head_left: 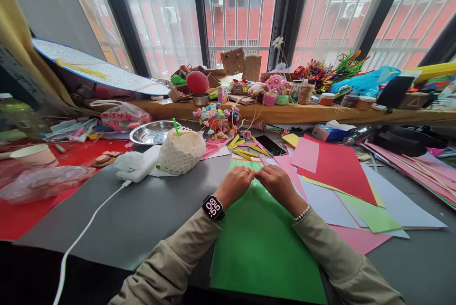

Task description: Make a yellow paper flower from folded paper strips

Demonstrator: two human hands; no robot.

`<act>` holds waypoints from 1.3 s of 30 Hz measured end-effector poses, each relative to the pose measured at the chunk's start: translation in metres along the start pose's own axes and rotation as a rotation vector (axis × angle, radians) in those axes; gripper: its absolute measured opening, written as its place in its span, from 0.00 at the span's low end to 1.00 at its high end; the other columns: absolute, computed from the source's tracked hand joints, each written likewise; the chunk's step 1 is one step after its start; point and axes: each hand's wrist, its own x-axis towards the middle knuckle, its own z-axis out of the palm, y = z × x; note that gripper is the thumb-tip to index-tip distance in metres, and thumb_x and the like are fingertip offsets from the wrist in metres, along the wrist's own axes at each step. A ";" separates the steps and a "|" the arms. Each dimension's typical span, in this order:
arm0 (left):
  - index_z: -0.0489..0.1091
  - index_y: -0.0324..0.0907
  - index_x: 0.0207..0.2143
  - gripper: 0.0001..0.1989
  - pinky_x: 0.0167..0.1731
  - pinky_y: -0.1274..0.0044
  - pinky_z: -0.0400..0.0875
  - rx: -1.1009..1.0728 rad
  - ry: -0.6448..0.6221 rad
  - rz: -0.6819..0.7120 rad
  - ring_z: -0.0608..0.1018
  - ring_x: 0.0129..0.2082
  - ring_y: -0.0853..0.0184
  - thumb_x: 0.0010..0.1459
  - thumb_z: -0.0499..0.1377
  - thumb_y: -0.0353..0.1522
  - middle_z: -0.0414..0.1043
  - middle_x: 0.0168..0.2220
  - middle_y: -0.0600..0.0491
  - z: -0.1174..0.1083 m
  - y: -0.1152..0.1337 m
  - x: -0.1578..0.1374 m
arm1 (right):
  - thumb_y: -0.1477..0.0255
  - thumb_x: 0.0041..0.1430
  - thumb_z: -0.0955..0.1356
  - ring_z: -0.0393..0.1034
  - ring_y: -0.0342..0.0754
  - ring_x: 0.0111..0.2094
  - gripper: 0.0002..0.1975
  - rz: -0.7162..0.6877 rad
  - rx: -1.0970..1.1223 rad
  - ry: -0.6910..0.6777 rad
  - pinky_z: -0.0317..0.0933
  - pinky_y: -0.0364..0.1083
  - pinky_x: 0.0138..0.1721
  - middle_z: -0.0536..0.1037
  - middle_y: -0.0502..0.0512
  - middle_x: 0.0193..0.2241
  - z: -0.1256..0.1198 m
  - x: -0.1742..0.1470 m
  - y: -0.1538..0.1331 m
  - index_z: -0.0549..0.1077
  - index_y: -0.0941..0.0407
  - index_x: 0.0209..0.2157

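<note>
My left hand [235, 184] and my right hand [278, 184] meet over the far part of a glossy green sheet [267, 252]. The fingers of both are bent and pressed together, tips nearly touching; whatever lies between them is too small or hidden to name. A lighter green strip with an orange edge [245, 163] shows just beyond the fingers. Past it lie several folded yellow paper strips [245, 154], pink paper pieces and a dark phone [271, 145]. Close to my right hand is pink paper [289, 168].
Coloured sheets, a red one [338, 167] on top, spread to the right. A wrapped coconut with a green straw [182, 152], a white power bank [138, 166] with its cable and a metal plate [151, 133] stand left. Crafts crowd the window sill [160, 108].
</note>
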 end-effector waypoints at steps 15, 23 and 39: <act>0.66 0.36 0.30 0.08 0.29 0.74 0.62 -0.032 0.037 -0.018 0.71 0.29 0.64 0.55 0.48 0.24 0.70 0.27 0.49 0.008 0.000 -0.002 | 0.73 0.56 0.62 0.63 0.43 0.25 0.12 0.006 0.024 -0.053 0.52 0.43 0.27 0.71 0.51 0.20 0.004 -0.001 -0.002 0.69 0.57 0.20; 0.66 0.37 0.31 0.08 0.29 0.74 0.61 -0.012 0.041 -0.016 0.71 0.29 0.65 0.55 0.48 0.24 0.69 0.26 0.49 0.014 0.000 -0.002 | 0.73 0.56 0.62 0.62 0.43 0.25 0.13 0.014 0.011 -0.037 0.52 0.43 0.26 0.70 0.51 0.19 0.007 -0.003 -0.002 0.69 0.57 0.19; 0.70 0.40 0.28 0.12 0.33 0.74 0.60 -0.144 0.278 -0.115 0.68 0.31 0.67 0.57 0.48 0.30 0.67 0.26 0.50 0.017 0.002 -0.001 | 0.74 0.56 0.61 0.63 0.44 0.26 0.11 0.071 0.081 -0.026 0.54 0.43 0.27 0.71 0.53 0.21 0.004 -0.002 -0.001 0.69 0.57 0.22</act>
